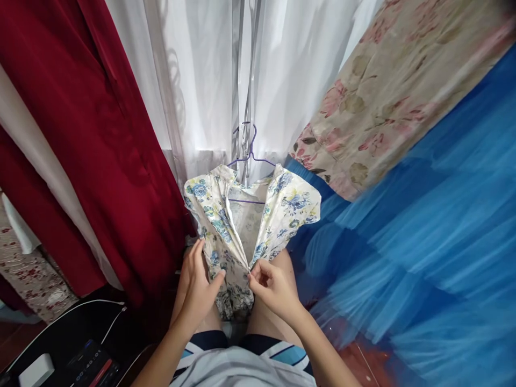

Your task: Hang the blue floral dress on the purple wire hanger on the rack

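Observation:
A white dress [220, 226] with blue and yellow flowers hangs on a purple wire hanger [253, 156] in front of me. Its front is parted in a deep V that narrows to a point above my knees. At that point my right hand [272, 282] pinches the zipper pull [249, 270], thumb against curled fingers. My left hand [205, 282] rests against the left side of the dress, fingers spread and thumb apart. The lower part of the dress drops between my legs, where its hem is hard to see.
White curtains [201, 80] hang behind. Dark red cloth [105, 134] fills the left, and floral fabric [355, 113] with blue tulle [382, 258] fills the right. At lower left, a phone [94, 365] showing a timer, a white adapter [37, 371] and a cable [80, 302] lie on a black surface.

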Demonstrator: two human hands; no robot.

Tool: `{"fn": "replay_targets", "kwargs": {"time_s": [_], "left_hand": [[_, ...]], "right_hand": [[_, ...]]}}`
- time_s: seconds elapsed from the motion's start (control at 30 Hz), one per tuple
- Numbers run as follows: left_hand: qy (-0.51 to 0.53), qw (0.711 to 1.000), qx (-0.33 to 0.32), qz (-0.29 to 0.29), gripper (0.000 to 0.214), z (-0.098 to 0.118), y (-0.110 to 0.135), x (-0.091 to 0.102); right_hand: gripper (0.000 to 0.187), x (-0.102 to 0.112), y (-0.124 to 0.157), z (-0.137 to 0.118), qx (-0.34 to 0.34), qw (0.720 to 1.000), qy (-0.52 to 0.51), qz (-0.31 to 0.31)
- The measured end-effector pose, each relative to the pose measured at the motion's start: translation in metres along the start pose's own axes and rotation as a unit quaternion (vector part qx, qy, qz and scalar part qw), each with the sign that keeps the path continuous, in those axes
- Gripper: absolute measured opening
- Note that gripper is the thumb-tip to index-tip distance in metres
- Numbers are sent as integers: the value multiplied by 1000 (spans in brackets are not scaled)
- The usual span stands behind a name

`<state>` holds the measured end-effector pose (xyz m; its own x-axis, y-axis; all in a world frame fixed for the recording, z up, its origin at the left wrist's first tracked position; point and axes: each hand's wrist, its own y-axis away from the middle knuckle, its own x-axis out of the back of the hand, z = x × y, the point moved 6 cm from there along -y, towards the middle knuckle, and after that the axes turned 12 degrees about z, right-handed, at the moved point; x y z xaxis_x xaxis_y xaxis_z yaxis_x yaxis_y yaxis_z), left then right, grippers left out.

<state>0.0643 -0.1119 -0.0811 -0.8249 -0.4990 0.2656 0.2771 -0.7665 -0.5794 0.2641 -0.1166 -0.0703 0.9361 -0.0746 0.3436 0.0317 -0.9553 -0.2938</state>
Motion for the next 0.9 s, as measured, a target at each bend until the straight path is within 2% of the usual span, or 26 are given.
{"fn": "replay_targets", "kwargs": {"time_s": [0.1,0.17,0.27,0.33,0.5,0.9], "left_hand": [[-4,994,-42,-102,54,22,14,-16],[26,988,-25,-153,41,33,24,-25],[73,979,23,-188,19,40,34,-32],[92,977,38,-188,9,42,37,-32],[89,978,31,-187,7,46,36,-27],[57,973,7,-222,9,50,32,-24]], "right_hand": [[15,-1,4,-7,22,999,28,-7],[14,-1,6,-11,32,999,40,-10],[14,-1,8,-16,40,998,46,-20],[13,-2,10,-19,48,997,49,-27],[12,-1,13,-26,71,997,26,-25],[9,13,6,-35,159,983,35,80]]}}
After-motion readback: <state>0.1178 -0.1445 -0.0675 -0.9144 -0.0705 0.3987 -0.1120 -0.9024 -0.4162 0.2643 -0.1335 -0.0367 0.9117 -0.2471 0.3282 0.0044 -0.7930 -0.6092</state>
